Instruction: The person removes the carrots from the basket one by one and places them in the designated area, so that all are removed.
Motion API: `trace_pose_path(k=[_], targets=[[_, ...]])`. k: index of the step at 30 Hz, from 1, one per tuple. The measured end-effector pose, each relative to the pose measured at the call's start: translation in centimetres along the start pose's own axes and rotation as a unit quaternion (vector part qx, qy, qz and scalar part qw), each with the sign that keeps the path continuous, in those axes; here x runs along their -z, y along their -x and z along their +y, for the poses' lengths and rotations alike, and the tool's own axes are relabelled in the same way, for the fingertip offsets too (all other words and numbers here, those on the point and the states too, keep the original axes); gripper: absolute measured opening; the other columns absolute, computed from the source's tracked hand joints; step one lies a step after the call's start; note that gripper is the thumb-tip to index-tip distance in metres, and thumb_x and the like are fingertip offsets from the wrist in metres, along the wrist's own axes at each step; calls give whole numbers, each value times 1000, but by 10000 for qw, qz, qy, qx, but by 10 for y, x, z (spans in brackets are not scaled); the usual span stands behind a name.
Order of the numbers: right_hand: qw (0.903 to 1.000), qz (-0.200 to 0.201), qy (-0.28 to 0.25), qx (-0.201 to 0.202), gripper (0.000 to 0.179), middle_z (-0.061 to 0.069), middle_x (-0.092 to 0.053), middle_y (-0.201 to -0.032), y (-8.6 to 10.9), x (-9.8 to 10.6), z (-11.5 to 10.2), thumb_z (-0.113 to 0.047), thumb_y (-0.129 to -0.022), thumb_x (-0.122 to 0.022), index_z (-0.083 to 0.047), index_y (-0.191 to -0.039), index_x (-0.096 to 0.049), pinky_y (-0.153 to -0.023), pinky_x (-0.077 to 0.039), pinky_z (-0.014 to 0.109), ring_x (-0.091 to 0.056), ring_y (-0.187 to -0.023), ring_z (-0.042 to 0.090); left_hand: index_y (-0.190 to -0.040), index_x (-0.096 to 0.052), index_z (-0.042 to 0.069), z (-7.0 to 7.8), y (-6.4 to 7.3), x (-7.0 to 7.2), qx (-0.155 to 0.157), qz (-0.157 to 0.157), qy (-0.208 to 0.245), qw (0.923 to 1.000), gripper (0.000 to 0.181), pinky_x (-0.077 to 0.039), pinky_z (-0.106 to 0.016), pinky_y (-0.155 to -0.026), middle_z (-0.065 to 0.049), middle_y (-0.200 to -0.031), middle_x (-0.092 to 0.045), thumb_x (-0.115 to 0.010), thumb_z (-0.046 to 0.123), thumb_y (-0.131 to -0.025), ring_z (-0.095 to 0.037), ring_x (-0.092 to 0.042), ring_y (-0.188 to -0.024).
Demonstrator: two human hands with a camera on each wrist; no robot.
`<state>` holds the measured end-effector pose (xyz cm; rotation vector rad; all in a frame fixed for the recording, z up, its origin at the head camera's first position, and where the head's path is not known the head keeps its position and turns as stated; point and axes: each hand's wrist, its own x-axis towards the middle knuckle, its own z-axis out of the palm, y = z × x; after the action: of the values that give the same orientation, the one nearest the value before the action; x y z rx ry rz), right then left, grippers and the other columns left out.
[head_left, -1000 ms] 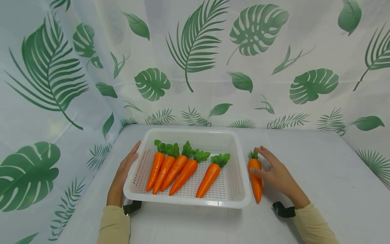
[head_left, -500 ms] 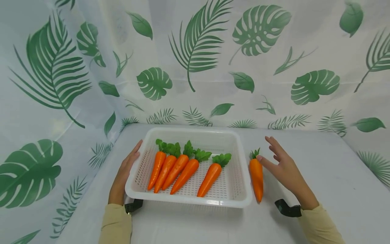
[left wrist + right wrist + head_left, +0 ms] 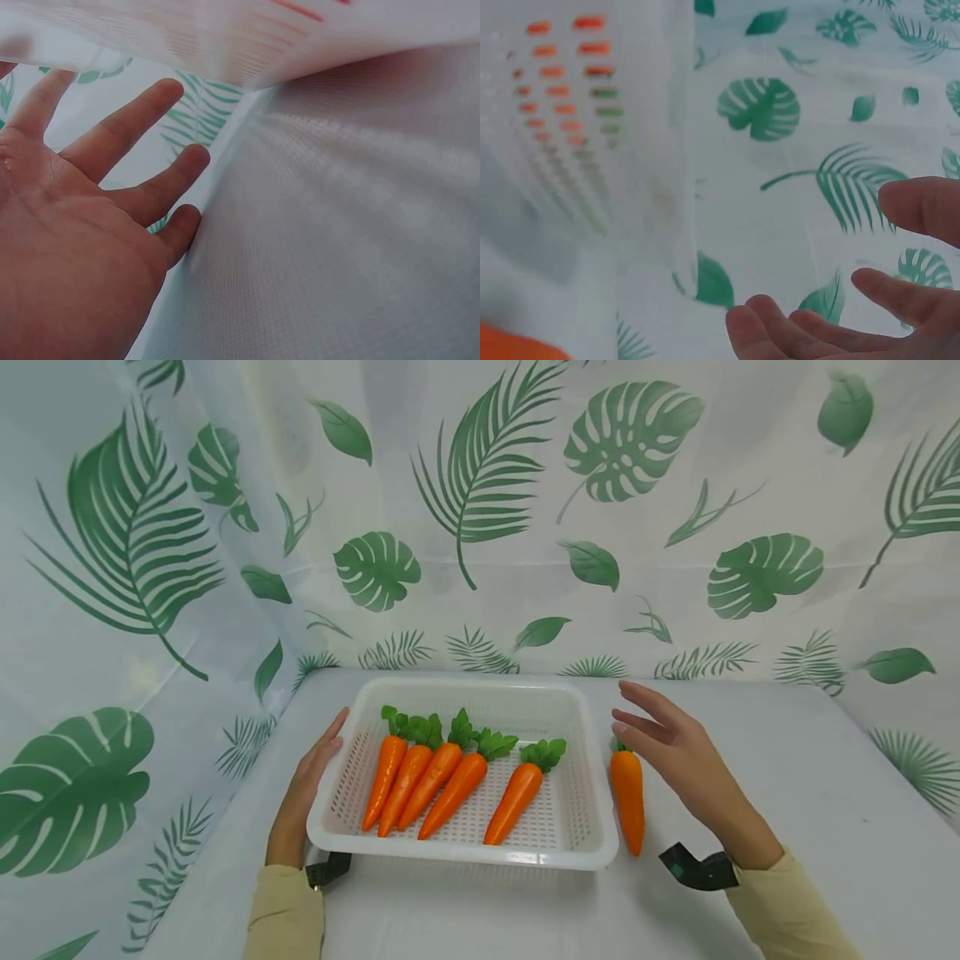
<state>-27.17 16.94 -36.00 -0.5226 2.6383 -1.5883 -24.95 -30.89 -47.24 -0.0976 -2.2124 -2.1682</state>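
Note:
A white perforated plastic basket (image 3: 465, 853) holds several orange carrots (image 3: 513, 806) with green leafy tops. Along the basket's left side rests my left hand (image 3: 307, 777), its fingers extended; the left wrist view shows this hand (image 3: 82, 217) with fingers spread beneath the basket's overhanging rim. Right of the basket, one more carrot (image 3: 628, 802) lies on the table, tip toward me. Over its top end hovers my right hand (image 3: 686, 764), fingers extended toward the basket's right rim and partly hiding the leaves. Nothing is between the thumb and fingers of this hand (image 3: 870, 322) in the right wrist view.
A white table (image 3: 780, 793) carries the basket and the loose carrot. White cloth (image 3: 517, 602) printed with green leaves hangs behind and to the left. Each wrist wears a dark strapped device (image 3: 701, 870), close above the tabletop.
My right hand has left the loose carrot's side, drawn back to the right, then come left over its leafy top. Basket, carrots and left hand stay in place.

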Motion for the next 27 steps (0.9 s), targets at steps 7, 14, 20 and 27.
trace_pose_path(k=[7,14,20,27], targets=[[9971,-563,-471,-179,66,20,-39,-167,-8,-10,-18,-30,-110,-62,-14,-168,-36,-111,-42,65,-50,-144,44,-173,-21,30,-1,1,0,7,49,-47,10000,60,-23,-56,-125,7,-176,-21,-36,42,-117,-27,-23,-159],[9932,-935,-664,-208,68,26,-37,-166,-15,-18,-27,-26,-109,-63,-8,-167,-35,-107,-49,59,-59,-133,48,-172,-25,35,-2,0,1,72,101,-61,9999,58,-21,-55,-127,9,-176,-23,-37,43,-116,-24,-22,-160],[9892,-1282,-647,-294,69,30,-36,-165,-22,-24,-30,-24,-108,-64,-4,-167,-33,-104,-53,55,-54,-137,50,-171,-26,38,-2,-1,1,145,179,-204,9995,58,-26,-56,-124,9,-175,-23,-39,46,-115,-27,-25,-159],[9831,-1639,-666,-467,71,30,-33,-167,-29,-32,-31,-25,-108,-64,0,-166,-31,-107,-51,54,-50,-140,52,-173,-23,31,-3,0,2,-64,37,-18,10000,59,-21,-54,-127,8,-176,-21,-36,42,-117,-24,-21,-160]])
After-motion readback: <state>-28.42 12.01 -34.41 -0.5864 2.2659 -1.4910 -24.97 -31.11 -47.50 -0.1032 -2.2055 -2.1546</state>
